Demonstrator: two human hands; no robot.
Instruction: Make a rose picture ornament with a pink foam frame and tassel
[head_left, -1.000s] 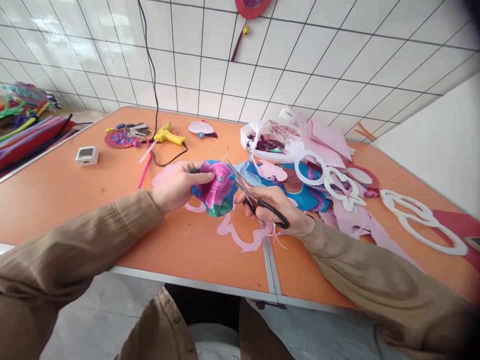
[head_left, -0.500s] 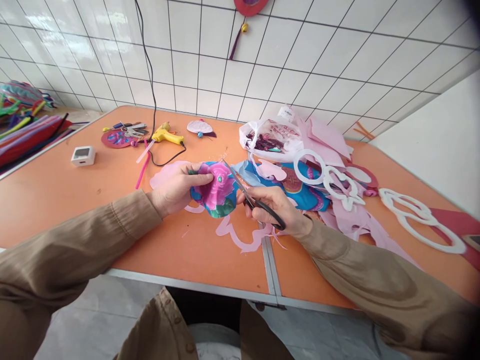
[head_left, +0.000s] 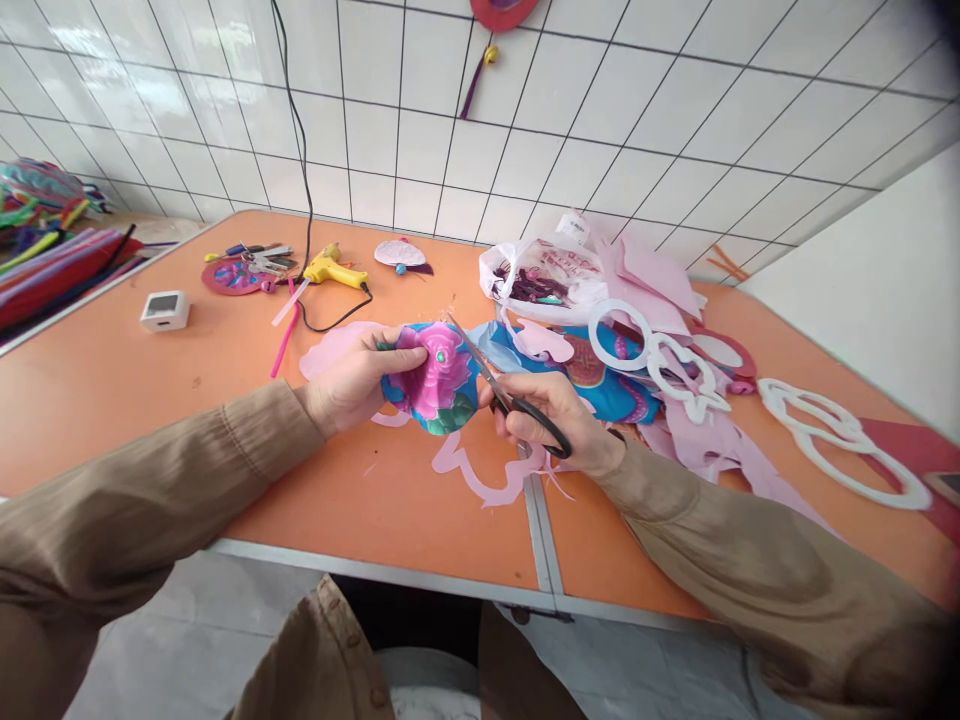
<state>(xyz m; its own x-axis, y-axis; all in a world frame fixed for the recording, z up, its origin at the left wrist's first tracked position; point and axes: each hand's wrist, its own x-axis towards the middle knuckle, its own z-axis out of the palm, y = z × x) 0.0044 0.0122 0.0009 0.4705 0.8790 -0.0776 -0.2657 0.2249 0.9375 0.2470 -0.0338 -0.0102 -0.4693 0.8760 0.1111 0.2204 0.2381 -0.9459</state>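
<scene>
My left hand [head_left: 352,380] is closed on a round printed fan piece [head_left: 439,382], blue with a large pink flower, held just above the orange table [head_left: 150,390]. In my right hand [head_left: 551,420] sit black-handled scissors [head_left: 499,385], fingers through the loops. Their blades point up and left along the right rim of the fan piece. A pink paper offcut [head_left: 487,475] lies on the table under both hands.
A yellow glue gun [head_left: 334,270] with its black cord, keys [head_left: 259,260] and a white small device [head_left: 165,310] lie at the back left. White rings [head_left: 844,440], pink scraps and a plastic bag [head_left: 547,275] crowd the right. Coloured pipe cleaners [head_left: 52,265] lie far left.
The fan piece has turned slightly in my left hand and the scissor blades have shifted a little along its right rim. Both hands stay in nearly the same place.
</scene>
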